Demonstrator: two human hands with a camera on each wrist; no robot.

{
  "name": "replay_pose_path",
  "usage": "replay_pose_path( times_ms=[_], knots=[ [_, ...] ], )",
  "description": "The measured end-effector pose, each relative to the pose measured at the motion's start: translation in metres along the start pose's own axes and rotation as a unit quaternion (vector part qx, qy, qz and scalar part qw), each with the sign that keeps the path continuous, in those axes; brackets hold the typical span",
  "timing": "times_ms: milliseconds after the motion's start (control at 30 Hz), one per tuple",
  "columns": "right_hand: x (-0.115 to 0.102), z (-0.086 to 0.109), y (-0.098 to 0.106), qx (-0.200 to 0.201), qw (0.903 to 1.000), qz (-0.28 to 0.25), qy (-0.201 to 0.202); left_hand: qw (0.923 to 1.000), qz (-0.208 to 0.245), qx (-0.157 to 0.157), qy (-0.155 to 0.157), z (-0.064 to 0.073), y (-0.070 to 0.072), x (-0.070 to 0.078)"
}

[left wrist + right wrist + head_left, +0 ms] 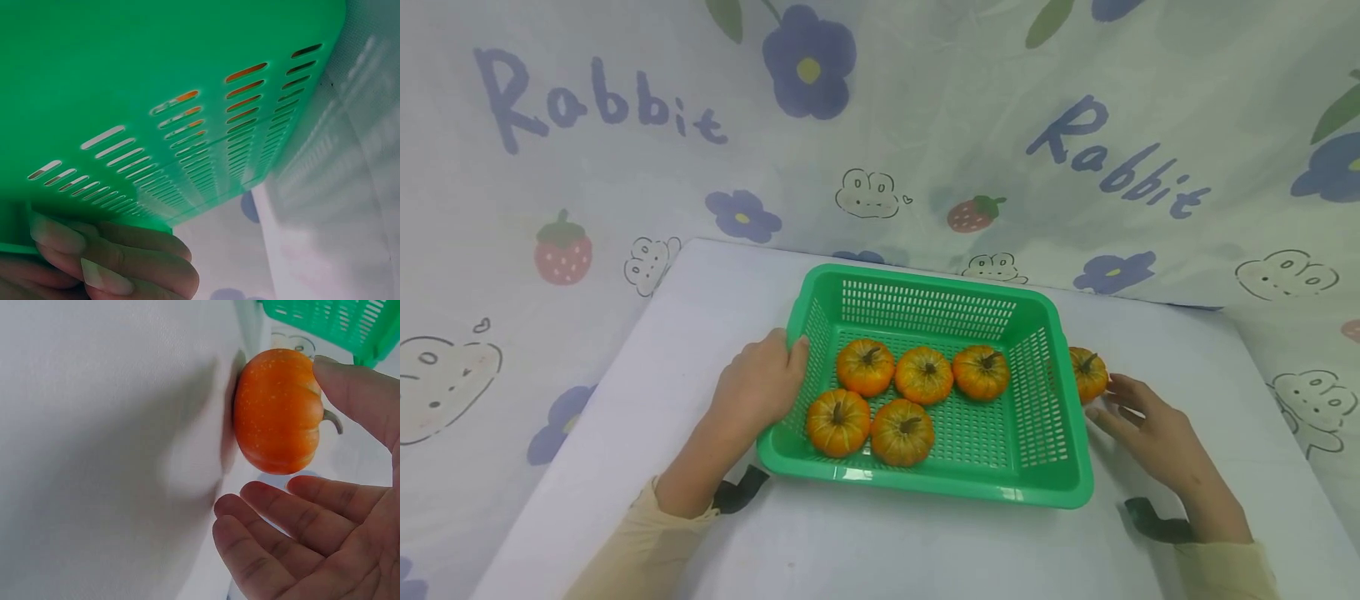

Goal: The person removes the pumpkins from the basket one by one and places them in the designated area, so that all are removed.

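Note:
A green slotted plastic basket (pixel 925 479) holds several small orange pumpkins (pixel 923 376), lying toward its left and middle. My left hand (pixel 763 379) grips the basket's left rim; in the left wrist view, curled fingers (pixel 140 256) show beneath that edge. Outside the basket's right side, one more pumpkin (pixel 278 412) stands on the table, partly hidden by the rim in the head view. Around it, my right hand (pixel 1157 437) is spread. The thumb is at the pumpkin's upper side, while the other fingers (pixel 300 519) are extended and apart from it.
A white-covered table (pixel 865 542) lies under everything. Behind it hangs a pale curtain (pixel 925 125) printed with rabbits, flowers and strawberries. Dark straps (pixel 1157 523) show near both wrists.

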State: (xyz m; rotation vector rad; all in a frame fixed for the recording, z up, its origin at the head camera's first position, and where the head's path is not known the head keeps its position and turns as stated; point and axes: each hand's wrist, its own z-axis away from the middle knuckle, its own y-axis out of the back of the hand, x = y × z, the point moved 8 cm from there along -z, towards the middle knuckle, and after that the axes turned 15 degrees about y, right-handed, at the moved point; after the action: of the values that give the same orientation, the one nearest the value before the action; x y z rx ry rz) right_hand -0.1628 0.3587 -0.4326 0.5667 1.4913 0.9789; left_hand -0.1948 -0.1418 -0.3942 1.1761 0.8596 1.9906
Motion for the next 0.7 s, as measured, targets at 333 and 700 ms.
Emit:
replay_pose_path(
  times_ms=[333, 700],
  knots=[
    [-0.025, 0.011, 0.013, 0.037, 0.9982, 0.034, 0.034, 0.9999, 0.005, -0.009, 0.003, 0.001, 0.001, 0.000],
    [-0.061, 0.022, 0.029, 0.057, 0.9948, 0.076, 0.037, 1.0000, 0.003, -0.007, 0.004, 0.001, 0.001, 0.001]
  ],
)
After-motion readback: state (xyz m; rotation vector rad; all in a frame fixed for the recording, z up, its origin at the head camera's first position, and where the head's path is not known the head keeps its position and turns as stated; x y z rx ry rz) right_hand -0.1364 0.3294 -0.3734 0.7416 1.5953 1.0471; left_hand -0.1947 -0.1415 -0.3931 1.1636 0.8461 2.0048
